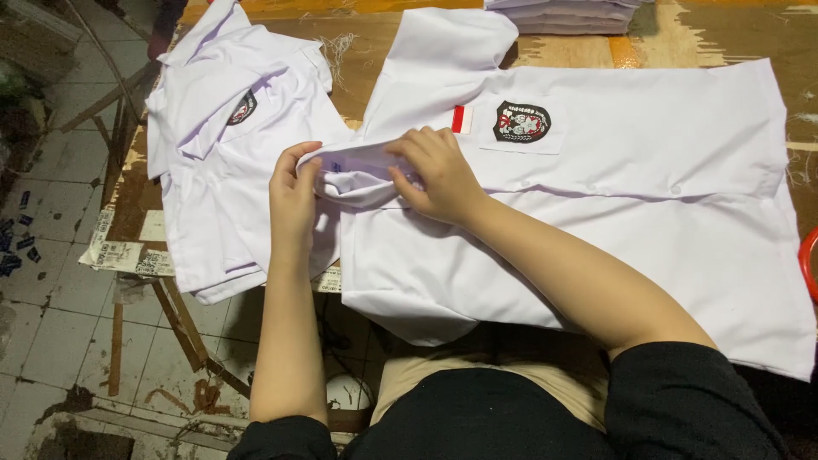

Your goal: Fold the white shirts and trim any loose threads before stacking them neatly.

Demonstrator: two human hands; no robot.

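The left hand (294,200) was curled, fingers (300,158) bent in a narrow pinch over the outer edge of the collar (358,170), thumb hidden under the cloth. The right hand (439,175) lay on top of the same collar, its fingers (422,145) half closed and pressing the folded band down, thumb tucked against the fold. Both hands had hold of the collar, at opposite ends of it.

The collar belonged to a white shirt (613,221) spread flat on the bench (724,34), smooth thin woven cloth with soft creases. Just beyond the right hand, on the shirt's chest pocket, sat a dark embroidered badge (521,122), shield-shaped, with a small red-and-white rectangular patch (461,118) beside it.

Left of the collar lay a heap of shirts (230,153) of the same white cloth, rumpled, one showing a like badge. Farther from the collar, at the bench's far edge, stood a neat stack (562,15) of folded white cloth. The bench was worn, scuffed brown wood.
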